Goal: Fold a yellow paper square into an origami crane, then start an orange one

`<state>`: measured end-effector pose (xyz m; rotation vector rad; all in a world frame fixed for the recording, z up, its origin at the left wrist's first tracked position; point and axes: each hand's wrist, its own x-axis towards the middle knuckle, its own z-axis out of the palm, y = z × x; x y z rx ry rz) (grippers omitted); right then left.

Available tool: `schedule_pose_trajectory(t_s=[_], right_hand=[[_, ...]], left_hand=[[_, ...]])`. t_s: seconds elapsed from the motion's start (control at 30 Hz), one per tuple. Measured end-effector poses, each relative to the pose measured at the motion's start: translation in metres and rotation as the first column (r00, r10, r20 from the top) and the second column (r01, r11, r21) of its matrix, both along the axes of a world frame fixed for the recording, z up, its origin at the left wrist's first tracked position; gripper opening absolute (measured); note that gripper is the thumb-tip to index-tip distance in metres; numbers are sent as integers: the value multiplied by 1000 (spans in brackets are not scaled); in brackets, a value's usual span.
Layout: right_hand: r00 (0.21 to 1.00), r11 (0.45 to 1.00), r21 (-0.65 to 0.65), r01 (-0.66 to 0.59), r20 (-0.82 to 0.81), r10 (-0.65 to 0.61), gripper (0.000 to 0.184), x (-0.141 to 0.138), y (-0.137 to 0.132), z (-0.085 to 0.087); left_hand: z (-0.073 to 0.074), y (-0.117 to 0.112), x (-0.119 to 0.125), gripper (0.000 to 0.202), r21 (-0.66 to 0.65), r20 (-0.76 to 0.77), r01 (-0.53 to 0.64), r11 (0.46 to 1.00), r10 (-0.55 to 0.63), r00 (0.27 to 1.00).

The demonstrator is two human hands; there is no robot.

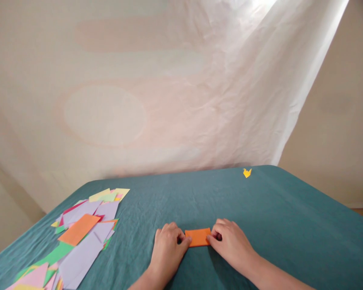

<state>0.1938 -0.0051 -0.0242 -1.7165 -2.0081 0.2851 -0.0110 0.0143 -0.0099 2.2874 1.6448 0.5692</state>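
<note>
A small orange piece of folded paper (199, 237) lies at the front middle of the table, its long side running left to right. My left hand (169, 249) pinches its left end between thumb and curled fingers. At the opposite end, my right hand (230, 242) is closed the same way, thumb and fingertips on the right edge. Between the two hands the paper's middle is uncovered. Its underside is hidden.
Loose coloured paper sheets (81, 257) are heaped along the table's left side. A small yellow folded paper bird (247, 173) sits near the far edge. Green cloth (290, 225) covers the table, and a pale sheet (181, 100) hangs behind it.
</note>
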Motion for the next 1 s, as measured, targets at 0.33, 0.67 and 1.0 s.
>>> schedule_pose_trajectory(t_s=[0.33, 0.67, 1.0], right_hand=[[1000, 1000, 8, -3, 20, 3, 21, 0, 3, -2], [1000, 1000, -22, 2, 23, -2, 20, 0, 3, 2], [1000, 1000, -16, 9, 27, -9, 21, -1, 3, 2]], left_hand=[[1, 0, 0, 22, 9, -32, -1, 1000, 2, 999], [-2, 2, -2, 22, 21, -11, 9, 1000, -9, 1000], [2, 2, 0, 22, -5, -39, 0, 1000, 0, 999]])
